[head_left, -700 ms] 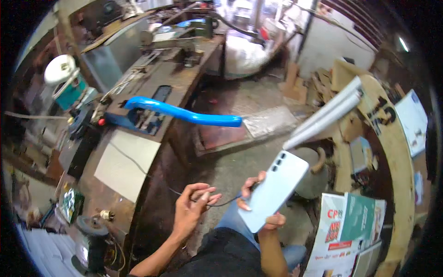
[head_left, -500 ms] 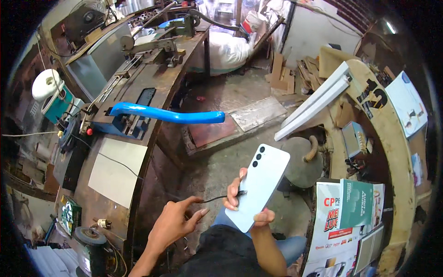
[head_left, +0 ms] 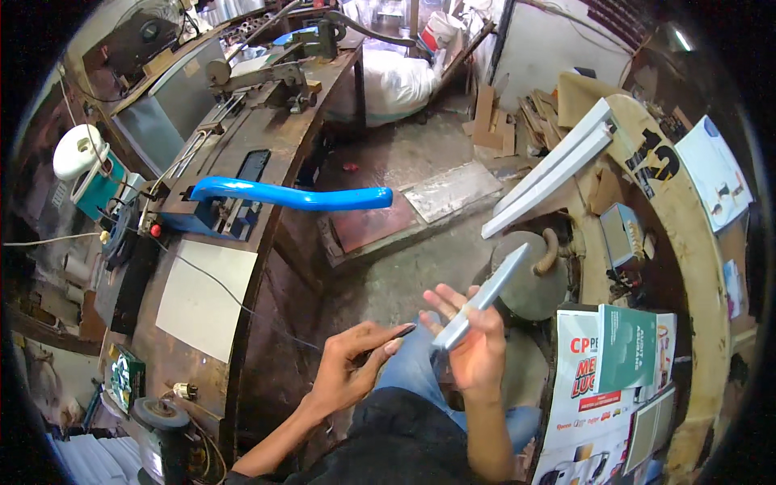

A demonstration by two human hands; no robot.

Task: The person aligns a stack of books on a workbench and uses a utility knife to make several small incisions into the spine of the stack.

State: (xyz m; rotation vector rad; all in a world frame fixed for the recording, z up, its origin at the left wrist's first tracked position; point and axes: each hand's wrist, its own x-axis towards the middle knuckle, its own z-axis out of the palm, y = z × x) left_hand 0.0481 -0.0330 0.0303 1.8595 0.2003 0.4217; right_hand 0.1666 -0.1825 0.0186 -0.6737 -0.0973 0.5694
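Both hands are busy over my lap: right hand [head_left: 477, 356] grips the phone [head_left: 482, 297] edge-on to expose its end, left hand [head_left: 352, 368] pinches what looks like a cable plug [head_left: 402, 330] toward it.

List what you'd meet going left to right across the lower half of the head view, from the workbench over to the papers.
Pale sheet on the workbench → left hand pinching a thin cable plug → right hand holding a phone edge-on → green booklet on the printed papers.
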